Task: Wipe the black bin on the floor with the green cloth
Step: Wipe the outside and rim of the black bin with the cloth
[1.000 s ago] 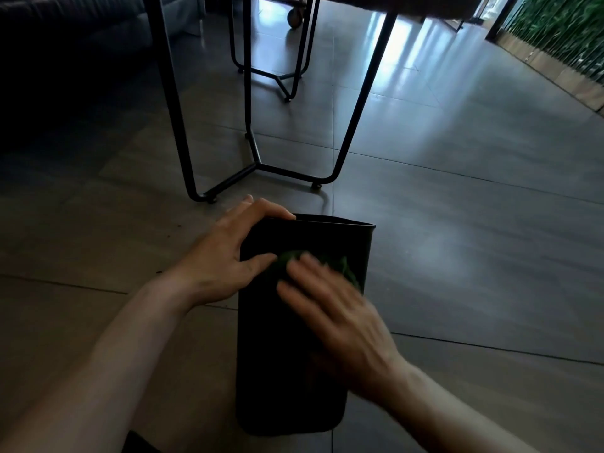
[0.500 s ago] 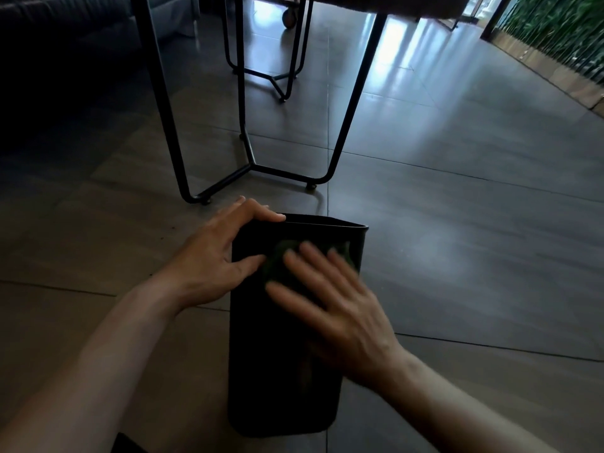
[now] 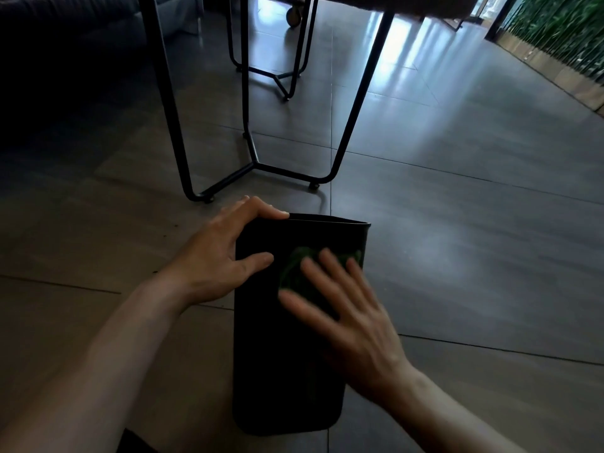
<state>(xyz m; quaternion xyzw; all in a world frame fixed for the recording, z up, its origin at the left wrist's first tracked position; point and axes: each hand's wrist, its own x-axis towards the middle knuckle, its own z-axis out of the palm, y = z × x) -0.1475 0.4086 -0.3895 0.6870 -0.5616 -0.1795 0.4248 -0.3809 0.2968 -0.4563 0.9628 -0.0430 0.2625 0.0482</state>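
The bin lies on its side on the tiled floor, its open rim toward the black table legs just beyond it. The left hand grips the bin's upper left edge, fingers curled over the rim, thumb on its top face. The right hand, fingers spread flat, presses the cloth against the bin's top face near the rim.

Glossy grey tiled floor; black metal table legs; dark sofa left; greenery right.
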